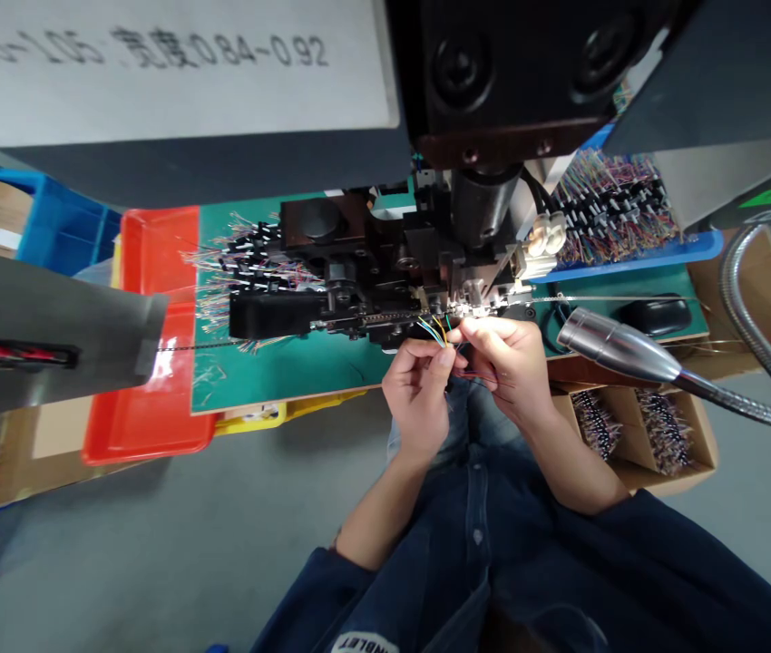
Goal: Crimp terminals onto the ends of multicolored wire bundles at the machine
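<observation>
1. The dark machine [351, 231] fills the far middle, its working parts standing just beyond both hands; it is the largest thing bearing on this relation.
2. The green counter [331, 367] stretches left and right beneath it, with its near edge to the left of the hands.
3. The right hand [514, 367] is on the right, thumb and forefinger brought together at the right side of the wires, its fingertips slightly farther in than the left's. Its grip looks pinched on the bundle; which strand it has is hidden.
4. The left hand [421, 390] is just beside it, on the left and a little nearer the body. Its grip is closed, thumb against fingers, around the coloured strands.
5. The wire bundle [434, 331] lies between the two sets of fingertips. From the left grip, its pale blue and yellow ends fan far and leftward, so their long axis points obliquely at the machine; darker red strands trail near and right, below the right fingers.
6. Smallest, a green wire end [449, 321] stands on the far side of the fingertips, nearer the right hand. Whether any tip touches the machine, I cannot tell.
</observation>
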A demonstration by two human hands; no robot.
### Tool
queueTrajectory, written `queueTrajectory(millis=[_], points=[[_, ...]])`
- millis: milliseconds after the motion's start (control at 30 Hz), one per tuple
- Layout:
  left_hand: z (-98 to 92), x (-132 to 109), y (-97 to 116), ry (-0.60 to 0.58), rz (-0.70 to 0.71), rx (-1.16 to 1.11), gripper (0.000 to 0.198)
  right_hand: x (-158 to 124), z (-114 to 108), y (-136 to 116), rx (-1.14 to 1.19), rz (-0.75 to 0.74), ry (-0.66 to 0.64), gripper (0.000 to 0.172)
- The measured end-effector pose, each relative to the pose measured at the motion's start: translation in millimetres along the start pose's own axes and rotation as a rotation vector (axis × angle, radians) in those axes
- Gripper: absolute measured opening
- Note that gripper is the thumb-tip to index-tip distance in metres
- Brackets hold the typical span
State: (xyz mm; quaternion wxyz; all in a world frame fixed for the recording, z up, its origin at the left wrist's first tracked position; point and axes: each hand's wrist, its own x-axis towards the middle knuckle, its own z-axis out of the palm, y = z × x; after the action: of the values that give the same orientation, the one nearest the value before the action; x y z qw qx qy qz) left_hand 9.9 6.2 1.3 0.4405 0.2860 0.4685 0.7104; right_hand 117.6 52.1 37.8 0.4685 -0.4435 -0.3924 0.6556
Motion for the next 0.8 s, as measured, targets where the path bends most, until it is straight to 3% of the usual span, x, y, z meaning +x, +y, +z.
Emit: queueTrajectory(millis=[433,800], points=[[-2.8,-4,-3,-0.088,-0.049,-0.039,0.021,-5,-1,-12,-0.128,-0.074,-0.045,0.029],[0.8,-1,-2,-0.011,-0.012,0.007,0.026,-2,-3,3,0.001,0.009,-0.02,0.035]])
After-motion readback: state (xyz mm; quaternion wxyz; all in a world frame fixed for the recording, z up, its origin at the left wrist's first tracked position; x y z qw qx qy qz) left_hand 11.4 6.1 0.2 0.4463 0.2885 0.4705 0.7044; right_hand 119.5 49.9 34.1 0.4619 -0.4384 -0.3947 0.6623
